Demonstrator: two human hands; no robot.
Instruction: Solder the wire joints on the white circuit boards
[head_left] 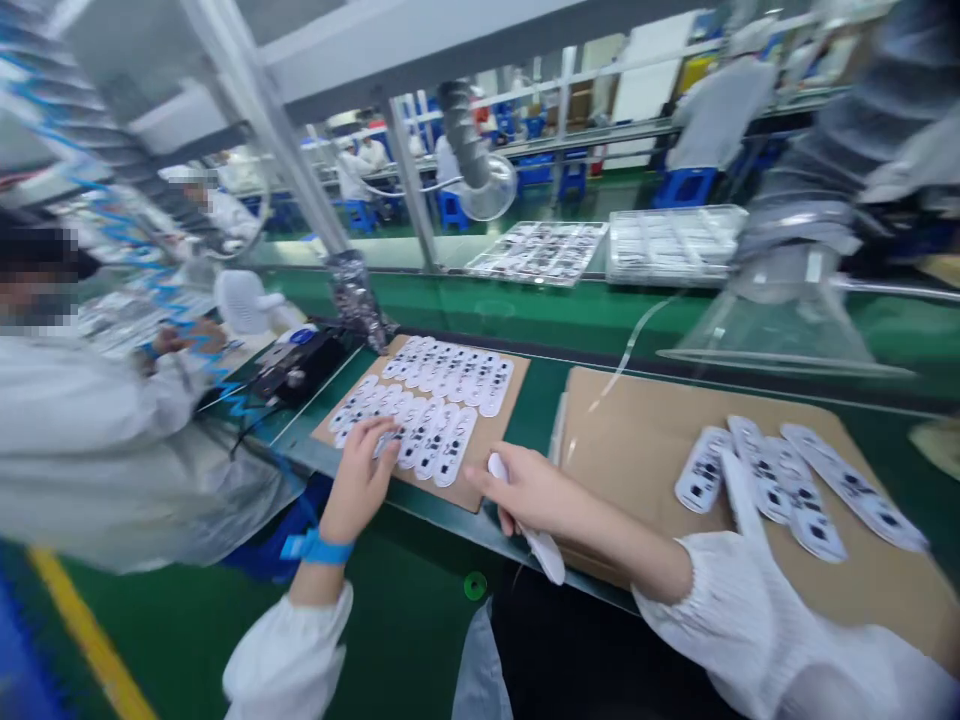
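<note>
Your right hand [508, 488]: grasping one white strip [549, 556]
Your left hand [364, 470]: released, near left board's [496, 430] near edge
Rows there: two
Right board [622, 430]: four printed strips [806, 505]

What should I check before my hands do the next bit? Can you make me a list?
1. Right hand has a good hold on the white strip: ok, the fingers are around it.
2. Left hand is off the strips in rows: cannot tell, the fingers are right by them and may touch.
3. Strips in rows all lie on the left cardboard: ok, as far as I can see.
4. Strips on the right cardboard are lined up neatly: not ok, they point different ways.
5. Blue band is on the left wrist: ok.
</note>
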